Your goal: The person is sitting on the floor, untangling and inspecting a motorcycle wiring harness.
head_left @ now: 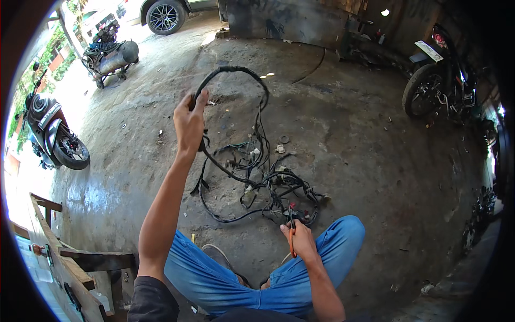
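Note:
In my raised left hand (190, 121) I grip a looped black cable of the wiring harness (230, 70), lifted off the concrete. The rest of the harness lies tangled in front of me, with several pale connectors (252, 151) and a small red piece among the wires. My right hand (300, 239), by my right knee, is closed on an orange-handled tool (292, 239), whose tip is among the wires and too small to make out clearly.
A scooter (59, 137) and an air compressor (115, 59) stand at left, a motorcycle (426, 88) at back right. A car wheel (163, 17) shows at the back. A wooden frame (96, 260) is at lower left. My bent jean-clad legs (343, 241) frame the near floor.

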The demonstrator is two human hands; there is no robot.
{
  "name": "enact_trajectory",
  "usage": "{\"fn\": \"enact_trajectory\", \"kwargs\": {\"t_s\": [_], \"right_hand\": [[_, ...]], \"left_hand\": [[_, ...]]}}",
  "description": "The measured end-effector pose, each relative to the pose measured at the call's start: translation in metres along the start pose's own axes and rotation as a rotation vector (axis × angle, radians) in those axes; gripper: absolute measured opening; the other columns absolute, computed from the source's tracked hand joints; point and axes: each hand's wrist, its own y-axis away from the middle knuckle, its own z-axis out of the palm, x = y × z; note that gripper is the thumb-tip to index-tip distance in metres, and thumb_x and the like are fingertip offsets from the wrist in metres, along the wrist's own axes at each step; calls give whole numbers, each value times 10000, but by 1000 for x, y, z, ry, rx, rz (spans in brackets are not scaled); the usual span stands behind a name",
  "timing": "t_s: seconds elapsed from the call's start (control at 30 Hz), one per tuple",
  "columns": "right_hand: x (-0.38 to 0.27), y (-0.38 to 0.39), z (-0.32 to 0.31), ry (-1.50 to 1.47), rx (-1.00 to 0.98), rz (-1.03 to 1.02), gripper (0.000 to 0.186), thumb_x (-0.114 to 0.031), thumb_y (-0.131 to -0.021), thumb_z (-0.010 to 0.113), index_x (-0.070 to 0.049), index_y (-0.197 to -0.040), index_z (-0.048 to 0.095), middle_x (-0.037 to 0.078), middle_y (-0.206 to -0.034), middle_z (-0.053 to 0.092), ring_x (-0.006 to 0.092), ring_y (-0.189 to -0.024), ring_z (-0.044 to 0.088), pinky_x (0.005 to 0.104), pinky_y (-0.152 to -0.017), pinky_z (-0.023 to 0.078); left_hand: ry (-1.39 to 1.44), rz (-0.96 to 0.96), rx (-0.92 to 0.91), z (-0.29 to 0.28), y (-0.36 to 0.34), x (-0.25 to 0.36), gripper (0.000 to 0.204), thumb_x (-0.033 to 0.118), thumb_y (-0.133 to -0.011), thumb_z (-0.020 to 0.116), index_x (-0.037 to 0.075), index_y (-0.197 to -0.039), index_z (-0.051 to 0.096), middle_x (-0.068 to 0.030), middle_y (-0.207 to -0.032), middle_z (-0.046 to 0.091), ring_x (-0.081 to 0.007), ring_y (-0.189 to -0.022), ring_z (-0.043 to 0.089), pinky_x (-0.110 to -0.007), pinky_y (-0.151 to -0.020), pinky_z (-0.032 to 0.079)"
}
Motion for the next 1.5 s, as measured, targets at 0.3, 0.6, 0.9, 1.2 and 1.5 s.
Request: {"fn": "enact_trajectory", "kwargs": {"t_s": [0.3, 0.6, 0.9, 1.2, 1.5], "right_hand": [[47, -14, 14, 527, -216, 117, 477, -317, -858, 708, -41, -1232, 602, 267, -1132, 673, 457, -1089, 641, 523, -944, 513], [-34, -101, -121, 372, 175, 75, 496, -361, -870, 721, -13, -1197, 586, 267, -1172, 619, 450, -1131, 599, 514, -944, 493], [1, -90, -97, 394, 27, 13, 421, -306, -838, 740, 10, -1081, 605, 295, -1040, 679, 476, -1012, 652, 531, -871, 519], [20, -73, 62, -16, -739, -217, 414, -256, -876, 669, -41, -1218, 578, 168, -1019, 711, 305, -981, 702, 406, -856, 541], [7, 6, 230, -646, -621, -91, 415, -153, -846, 752, -27, -1168, 524, 112, -1038, 644, 222, -980, 640, 355, -859, 500]], "left_hand": [[-206, 17, -461, -35, 134, -35, 339, 309, -980, 695, 20, -839, 589, 9, -612, 428, -70, -594, 358, -297, -508, 279], [-266, 492, -1336, -9, 248, -99, 273, 271, -975, 634, 81, -1166, 683, -176, -1027, 602, -356, -983, 611, -448, -852, 512], [-744, 66, -624, -22, 66, -246, 392, 187, -910, 647, 54, -1278, 616, -227, -1245, 606, -420, -1164, 593, -447, -980, 492], [-704, -559, -321, -37, 76, -393, 895, 470, -832, 772, -51, -1463, 409, -320, -1306, 612, -438, -1226, 601, -450, -1026, 481], [-332, -503, -117, -51, -11, -254, 606, 612, -929, 633, 48, -707, 657, 1, -585, 539, -119, -480, 502, -324, -467, 398]]}}
